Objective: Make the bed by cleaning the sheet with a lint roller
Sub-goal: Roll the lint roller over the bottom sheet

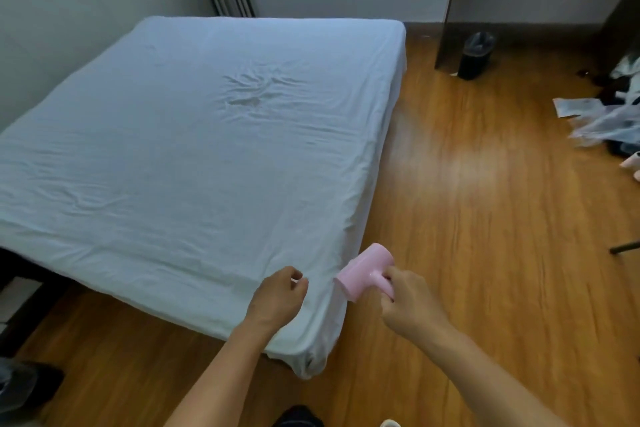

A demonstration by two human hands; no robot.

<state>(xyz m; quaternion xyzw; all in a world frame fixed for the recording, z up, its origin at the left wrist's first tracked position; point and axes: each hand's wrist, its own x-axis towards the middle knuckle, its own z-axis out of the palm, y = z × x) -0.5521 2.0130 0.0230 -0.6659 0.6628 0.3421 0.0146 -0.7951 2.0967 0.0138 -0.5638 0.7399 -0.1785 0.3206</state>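
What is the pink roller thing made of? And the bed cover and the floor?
The pink lint roller looks like smooth plastic with a soft shine. The sheet looks like thin matte cotton-type cloth, since it creases and wrinkles. The floor looks like glossy wood or wood-look laminate: grain lines and a bright reflection show.

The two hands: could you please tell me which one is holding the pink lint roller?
The right hand, gripping the lint roller by its handle; the left hand hovers loosely curled over the sheet.
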